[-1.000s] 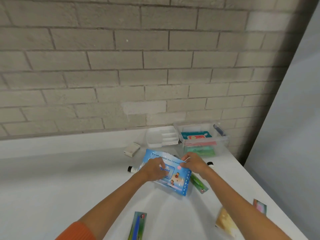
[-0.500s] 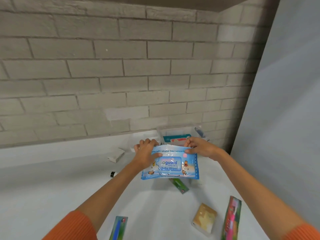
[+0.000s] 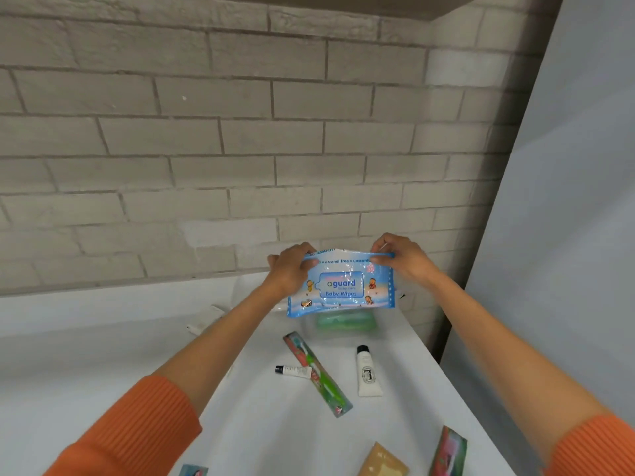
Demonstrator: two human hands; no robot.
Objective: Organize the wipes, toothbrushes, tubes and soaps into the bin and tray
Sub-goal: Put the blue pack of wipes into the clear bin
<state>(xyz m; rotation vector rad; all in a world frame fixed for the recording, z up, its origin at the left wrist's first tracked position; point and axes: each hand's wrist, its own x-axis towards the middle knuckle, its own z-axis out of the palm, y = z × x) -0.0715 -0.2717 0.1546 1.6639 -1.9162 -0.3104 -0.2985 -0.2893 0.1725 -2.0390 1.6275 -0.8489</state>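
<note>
A blue pack of baby wipes [image 3: 342, 286] hangs upright in the air, label facing me. My left hand [image 3: 290, 269] pinches its top left corner and my right hand [image 3: 402, 257] pinches its top right corner. The pack hides most of the clear bin [image 3: 311, 329] behind it; a green pack [image 3: 345, 321] shows inside the bin under the pack's lower edge. On the white table lie a packaged green toothbrush [image 3: 318, 372], a small white tube [image 3: 293, 371] and a larger white tube [image 3: 367, 372].
A white soap bar [image 3: 206, 321] lies left of the bin. Near the front edge sit a tan soap [image 3: 383, 463], a packaged toothbrush [image 3: 448, 453] and another package [image 3: 194, 470]. A brick wall stands behind; a grey panel closes the right side.
Both hands lifted the wipes pack off the table and carried it up and back, over the bin. The pack turned upright. The toothbrush and tubes beneath it came into sight.
</note>
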